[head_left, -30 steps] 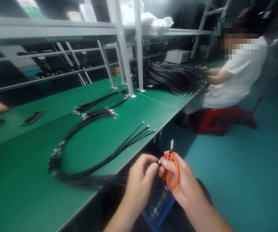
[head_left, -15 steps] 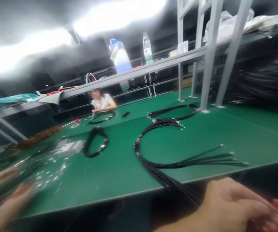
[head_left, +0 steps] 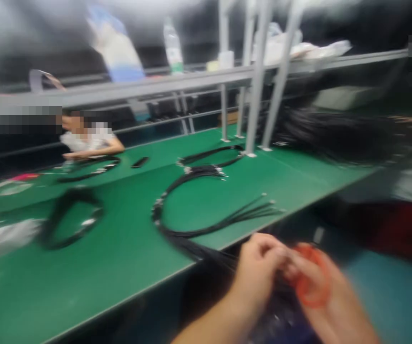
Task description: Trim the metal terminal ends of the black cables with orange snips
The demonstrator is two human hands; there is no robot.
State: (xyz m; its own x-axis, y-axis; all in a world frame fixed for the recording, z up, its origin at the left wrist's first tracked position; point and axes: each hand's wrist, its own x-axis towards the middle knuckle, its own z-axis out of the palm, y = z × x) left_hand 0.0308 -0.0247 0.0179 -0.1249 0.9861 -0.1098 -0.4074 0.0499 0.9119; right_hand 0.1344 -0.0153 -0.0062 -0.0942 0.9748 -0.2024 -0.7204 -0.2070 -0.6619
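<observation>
My left hand [head_left: 258, 267] is closed in a pinch just off the table's front edge, its fingertips meeting those of my right hand. What it pinches is too small and blurred to make out. My right hand [head_left: 320, 277] is closed too, with the orange loop handle [head_left: 327, 282] of what looks like scissors around its fingers; the blades are hidden. Behind my left hand, a bundle of black cables [head_left: 198, 251] hangs over the edge. On the table the bundle curves into a C [head_left: 157, 210], with pale-tipped ends [head_left: 259, 210] fanned to the right.
On the green table [head_left: 120, 267] lie coiled black cables [head_left: 73, 217], another cable loop [head_left: 209, 153] and a phone [head_left: 140, 162]. A person [head_left: 87, 138] sits across. Grey shelf posts [head_left: 258, 95] stand at the back, bearing a shelf with a bottle [head_left: 173, 48]. More black cables [head_left: 316, 134] lie right.
The view has swung right and the other worker's hands at left have gone out of frame. My two hands now show together, with the orange loop in plain sight.
</observation>
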